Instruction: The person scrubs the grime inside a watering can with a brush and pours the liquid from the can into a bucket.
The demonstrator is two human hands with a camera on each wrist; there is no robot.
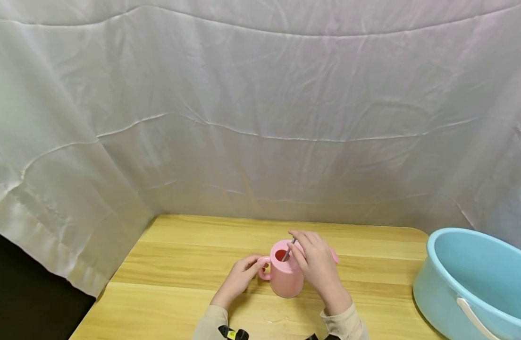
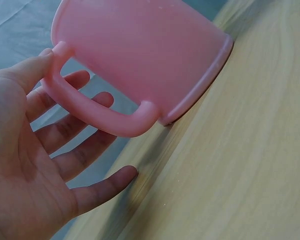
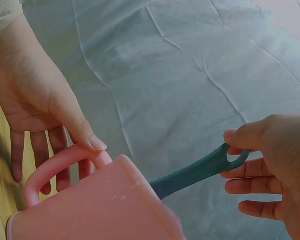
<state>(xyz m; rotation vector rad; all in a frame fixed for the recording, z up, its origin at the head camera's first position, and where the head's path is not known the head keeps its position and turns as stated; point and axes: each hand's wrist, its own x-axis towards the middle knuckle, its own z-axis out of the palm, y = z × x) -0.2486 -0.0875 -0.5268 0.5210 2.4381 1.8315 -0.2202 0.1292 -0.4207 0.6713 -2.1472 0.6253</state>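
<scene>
A pink watering can stands upright on the wooden table, its round top hole facing up and part of its spout showing beyond my right hand. My left hand pinches the top of the can's handle between thumb and index finger; the other fingers spread loosely beside it. My right hand pinches the looped end of a dark grey-green handle with thumb and index finger. That slim handle slants down into the can's opening. Its lower end is hidden inside, so the tool's kind does not show.
A large light-blue bucket with a white carrying handle stands at the right end of the table. Small wet spots lie on the wood in front of the can. Pale grey cloth hangs behind and to the left.
</scene>
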